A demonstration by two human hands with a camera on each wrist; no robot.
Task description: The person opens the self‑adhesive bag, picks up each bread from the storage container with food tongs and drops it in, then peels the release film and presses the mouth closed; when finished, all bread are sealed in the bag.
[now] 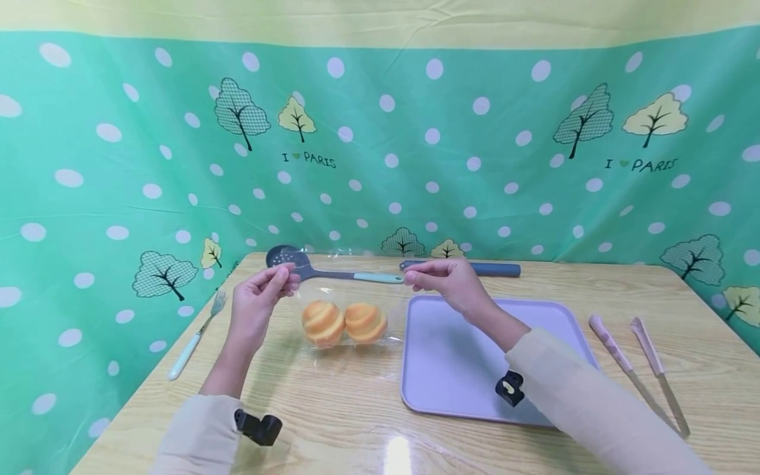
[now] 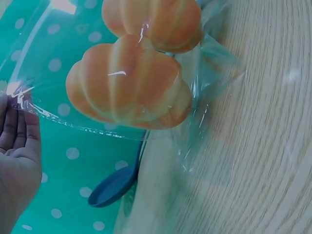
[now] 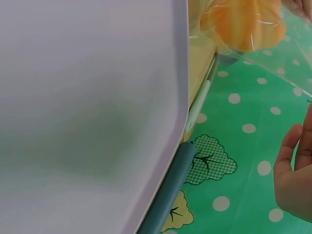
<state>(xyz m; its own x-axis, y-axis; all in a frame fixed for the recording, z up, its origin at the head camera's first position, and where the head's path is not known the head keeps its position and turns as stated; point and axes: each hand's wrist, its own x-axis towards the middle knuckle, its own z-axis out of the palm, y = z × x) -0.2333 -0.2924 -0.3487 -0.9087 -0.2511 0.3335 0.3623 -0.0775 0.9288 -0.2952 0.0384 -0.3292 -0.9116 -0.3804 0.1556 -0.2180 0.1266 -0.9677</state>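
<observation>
A clear plastic bag (image 2: 209,83) hangs spread between my two hands, its surface glinting. Inside, low in the bag, two golden bread rolls with spiral ridges sit side by side: a left roll (image 1: 323,323) and a right roll (image 1: 365,323). My left hand (image 1: 261,300) pinches the bag's upper left corner between thumb and fingers. At the upper right corner, my right hand (image 1: 448,284) pinches the film in the same way, above the far left edge of a lilac tray (image 1: 487,369). The right wrist view shows the bag's edge running up to the right fingertips.
Behind the bag lies a slotted spoon (image 1: 332,273) with a mint handle, and beside it a dark blue handle (image 1: 495,269). A fork (image 1: 196,340) is at the left edge. Two knives with pinkish handles, one the outer knife (image 1: 656,363), lie right of the tray.
</observation>
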